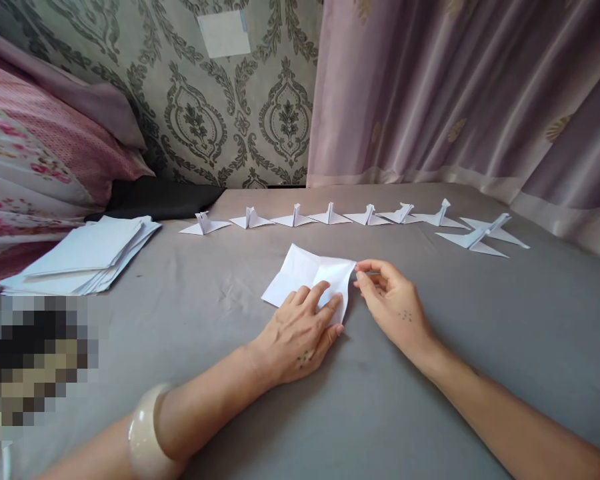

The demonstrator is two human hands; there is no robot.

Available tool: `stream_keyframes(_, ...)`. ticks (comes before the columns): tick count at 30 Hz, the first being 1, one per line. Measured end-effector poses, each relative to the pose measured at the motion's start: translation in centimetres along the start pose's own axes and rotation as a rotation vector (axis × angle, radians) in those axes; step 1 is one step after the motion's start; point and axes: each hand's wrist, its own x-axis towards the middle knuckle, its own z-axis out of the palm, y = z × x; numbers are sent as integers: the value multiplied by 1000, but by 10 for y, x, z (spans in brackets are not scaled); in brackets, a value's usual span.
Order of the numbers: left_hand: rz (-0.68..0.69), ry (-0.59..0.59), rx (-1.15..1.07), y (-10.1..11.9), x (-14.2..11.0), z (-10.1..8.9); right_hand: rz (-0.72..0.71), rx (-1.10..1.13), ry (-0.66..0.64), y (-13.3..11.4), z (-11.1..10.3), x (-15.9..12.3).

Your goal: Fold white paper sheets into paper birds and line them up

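Observation:
A creased white sheet of paper [300, 267] lies on the grey cloth in front of me. My left hand [305, 320] rests on its near right part, fingers spread and pressing it down. At the sheet's far right corner, my right hand [387, 287] pinches the edge between thumb and forefinger, and that corner is lifted a little. Part of the sheet's near edge is hidden under my left hand. Beyond it stand several folded white paper figures with pointed wings, among them one paper figure [331, 215] straight behind the sheet.
A stack of white paper [90, 250] lies at the left, near a folded black cloth [160, 197]. Two winged figures [480, 235] sit close together at the far right. Patterned wallpaper and a purple curtain [405, 93] border the back of the grey surface [480, 320].

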Motion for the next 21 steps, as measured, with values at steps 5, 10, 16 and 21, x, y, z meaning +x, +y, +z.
stream_keyframes(5, -1, -4, -54, -2, 1, -4, -244, -358, -261, -19, -6, -30)
stream_keyframes(10, 44, 3, -3, -26, -8, -19, -218, -661, -415, -29, -5, -50)
stream_keyframes(16, 136, 2, 55, -44, -12, -20, -278, -750, -431, -25, -9, -46)
stream_keyframes(21, 147, 30, 130, -43, -8, -15, -298, -730, -356, -15, -10, -35)
